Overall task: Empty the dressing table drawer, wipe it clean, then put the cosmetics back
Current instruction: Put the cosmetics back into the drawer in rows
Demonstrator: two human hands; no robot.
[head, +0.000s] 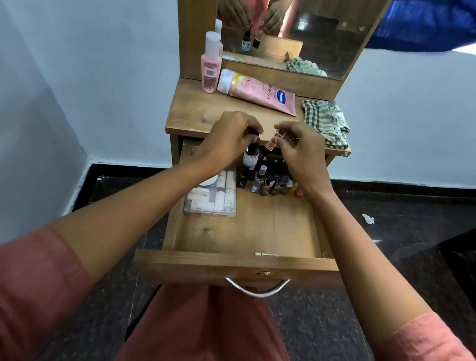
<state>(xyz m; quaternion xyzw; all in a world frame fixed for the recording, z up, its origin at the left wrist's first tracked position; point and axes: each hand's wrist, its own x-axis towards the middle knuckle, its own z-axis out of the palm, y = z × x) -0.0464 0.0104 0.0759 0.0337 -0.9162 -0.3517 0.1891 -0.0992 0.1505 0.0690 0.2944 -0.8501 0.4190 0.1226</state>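
- The drawer (pixel 238 263) is pulled fully out, and most of the cosmetics are in it. A cluster of little bottles (pixel 270 181) stands at 12 o'clock against the back, and a clear packet (pixel 213 195) of tubes lies at 9 o'clock.
- The left hand (pixel 230 137) pinches a dark bottle (pixel 251 155) by its cap, so the bottle hangs upright over the back of the drawer.
- The right hand (pixel 298 149) pinches a small pink bottle (pixel 271 144) near its top, tilted, just beside the dark one. The mirror (pixel 312 23) shows both pinch grips.
- With so much left inside, this looks like the emptying stage, and both bottles are probably bound for the table top (pixel 197 111).
- Carry each bottle straight up and clear of the table edge at 12 o'clock before moving it forward. A cap-only grip can slip or unscrew, so keep the bottles upright and move slowly.
- Set them down standing at about 10 o'clock from the hands, on the bare wood in front of the tube (pixel 260 92) and the tall pink bottle (pixel 210 67).
- Keep them off the cloth (pixel 326 120) at 2 o'clock, since it is needed for wiping and bottles would stand unsteadily on it.
- Group the bottles closely and leave room for the rest of the cluster and the packet.
- Let go only once each base sits flat, because small, narrow bottles tip easily and one falling can knock over its neighbours.
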